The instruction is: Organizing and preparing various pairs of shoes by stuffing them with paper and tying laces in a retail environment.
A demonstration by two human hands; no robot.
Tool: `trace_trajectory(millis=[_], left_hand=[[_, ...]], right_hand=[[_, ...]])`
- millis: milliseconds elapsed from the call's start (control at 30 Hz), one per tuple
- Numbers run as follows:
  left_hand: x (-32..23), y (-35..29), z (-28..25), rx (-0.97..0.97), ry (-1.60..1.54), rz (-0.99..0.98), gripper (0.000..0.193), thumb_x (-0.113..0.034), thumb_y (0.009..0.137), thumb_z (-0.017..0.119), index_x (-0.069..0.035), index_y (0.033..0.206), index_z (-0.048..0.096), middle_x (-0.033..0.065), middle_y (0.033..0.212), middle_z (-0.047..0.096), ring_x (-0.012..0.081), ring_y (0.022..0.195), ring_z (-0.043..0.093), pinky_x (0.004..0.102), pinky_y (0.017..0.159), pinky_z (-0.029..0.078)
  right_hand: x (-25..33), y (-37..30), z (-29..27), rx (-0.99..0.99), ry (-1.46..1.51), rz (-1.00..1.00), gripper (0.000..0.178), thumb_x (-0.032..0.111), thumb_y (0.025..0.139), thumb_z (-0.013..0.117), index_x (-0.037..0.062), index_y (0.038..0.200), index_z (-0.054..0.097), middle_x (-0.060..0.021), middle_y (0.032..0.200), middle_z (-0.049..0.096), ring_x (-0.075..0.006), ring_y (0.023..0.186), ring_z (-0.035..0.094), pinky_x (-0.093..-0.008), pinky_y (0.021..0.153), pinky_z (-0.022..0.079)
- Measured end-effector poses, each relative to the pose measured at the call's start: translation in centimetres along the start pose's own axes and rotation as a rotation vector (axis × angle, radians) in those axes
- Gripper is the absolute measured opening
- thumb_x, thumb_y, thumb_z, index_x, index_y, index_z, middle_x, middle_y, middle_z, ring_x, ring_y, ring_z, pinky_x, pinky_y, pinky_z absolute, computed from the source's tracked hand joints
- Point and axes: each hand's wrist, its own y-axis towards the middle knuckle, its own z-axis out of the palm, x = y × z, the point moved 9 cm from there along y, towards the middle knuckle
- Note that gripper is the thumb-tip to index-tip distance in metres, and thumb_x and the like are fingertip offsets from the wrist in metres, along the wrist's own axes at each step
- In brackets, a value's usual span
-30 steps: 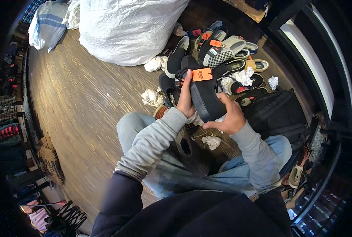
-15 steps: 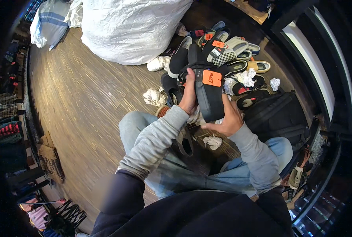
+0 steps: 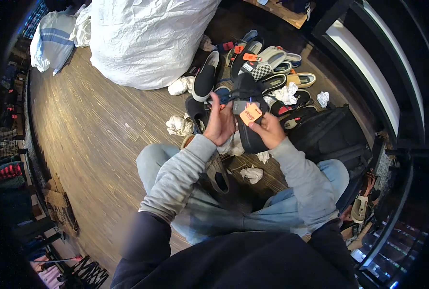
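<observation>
A long black piece of footwear (image 3: 252, 138) with dark straps, its exact kind unclear, is held up in front of me. An orange tag (image 3: 251, 113) hangs on its face. My right hand (image 3: 271, 131) grips its right side, the thumb lying at the tag's lower corner. On the left, my left hand (image 3: 219, 123) is open beside it, thumb raised and palm turned towards it; whether the fingertips touch is hard to tell. Just beyond, a black slip-on shoe with a white sole (image 3: 206, 77) stands near a checkered slip-on (image 3: 262, 71).
Several more shoes, including a tan one (image 3: 303, 79), lie on the wooden floor (image 3: 99, 139). Crumpled white paper (image 3: 180, 125) is scattered around. A big white sack (image 3: 149, 43) stands at the far left. A black backpack (image 3: 327, 135) rests by my right knee.
My left hand has let go of the footwear and opened. The right hand has moved up to the tag, which has turned. The view has shifted slightly.
</observation>
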Motion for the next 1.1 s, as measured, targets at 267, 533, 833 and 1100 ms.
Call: trace_trajectory(millis=[267,533,833,1100], left_hand=[[-0.5,-1.6,-0.6,0.005,-0.394,-0.039,0.089,-0.088,0.072,0.036,-0.013,0.115,0.057,0.0035,0.096,0.065,0.0217,0.091,0.061,0.0460,0.087,0.045],[-0.8,-2.1,-1.5,0.079,-0.272,-0.006,0.083,-0.069,0.085,0.048,0.001,0.132,0.047,0.0135,0.128,0.057,0.0277,0.115,0.056,0.0442,0.099,0.044],[-2.5,-5.5,-0.2,0.069,-0.211,0.083,0.042,-0.042,0.096,0.053,-0.008,0.120,0.055,0.0048,0.113,0.064,0.0170,0.099,0.063,0.0375,0.089,0.051],[-23.3,-21.9,8.2,0.069,0.102,0.589,0.096,-0.069,0.084,0.050,0.003,0.144,0.029,0.0212,0.142,0.041,0.0370,0.122,0.049,0.0453,0.105,0.039]], right_hand=[[19.5,-4.6,-7.9,-0.058,-0.223,-0.273,0.052,0.041,0.096,0.049,-0.0020,0.124,0.051,-0.0153,0.114,0.063,-0.0196,0.094,0.066,-0.0297,0.079,0.051],[16.1,-3.9,-4.8,-0.020,-0.893,-0.372,0.045,0.029,0.087,0.067,0.0012,0.120,0.054,-0.0138,0.123,0.052,-0.0252,0.103,0.058,-0.0335,0.085,0.048],[16.7,-2.6,-9.9,-0.224,-0.608,-0.282,0.046,0.028,0.091,0.061,0.0040,0.128,0.048,-0.0137,0.132,0.044,-0.0314,0.110,0.056,-0.0376,0.088,0.048],[10.9,1.9,-11.8,-0.110,-0.718,-0.289,0.041,0.022,0.093,0.060,0.0023,0.126,0.049,-0.0121,0.122,0.049,-0.0226,0.099,0.057,-0.0314,0.082,0.049]])
